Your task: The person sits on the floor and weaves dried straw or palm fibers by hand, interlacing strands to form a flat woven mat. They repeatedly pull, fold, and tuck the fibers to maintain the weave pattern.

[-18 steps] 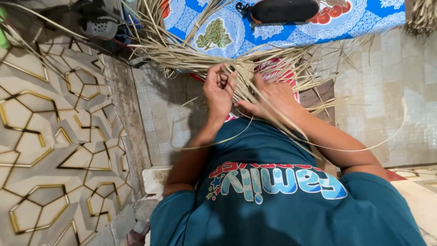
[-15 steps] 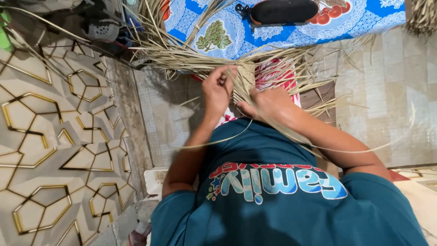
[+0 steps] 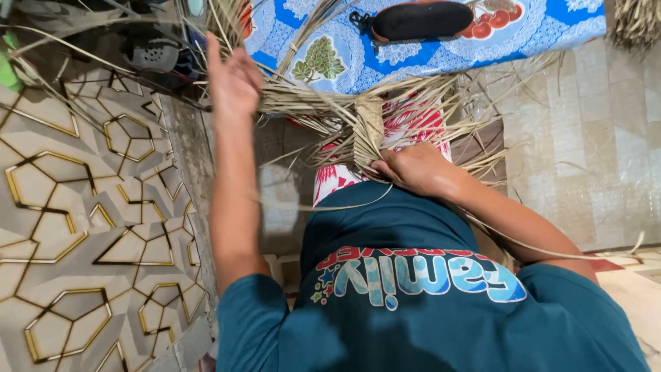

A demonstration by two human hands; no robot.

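1. Reaching far out at left, left hand [image 3: 233, 81], fingers apart, touching long dry tan palm-leaf strips [image 3: 303, 103].
2. Lying mid-frame over the lap, woven bundle of dry tan palm-leaf strips [image 3: 368, 127].
3. Pinning that bundle's near end, right hand [image 3: 413, 169], fingers clamped together.
4. Resting above on blue patterned cloth [image 3: 330, 52], black oblong pouch [image 3: 421, 21].

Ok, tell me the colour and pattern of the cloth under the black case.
Blue cloth with white lacy medallions holding fruit and tree pictures; head view.

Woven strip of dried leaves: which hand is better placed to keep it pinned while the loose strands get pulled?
Right. The right hand already rests on the woven strip at its near end. The left hand is raised off to the side among the loose strands.
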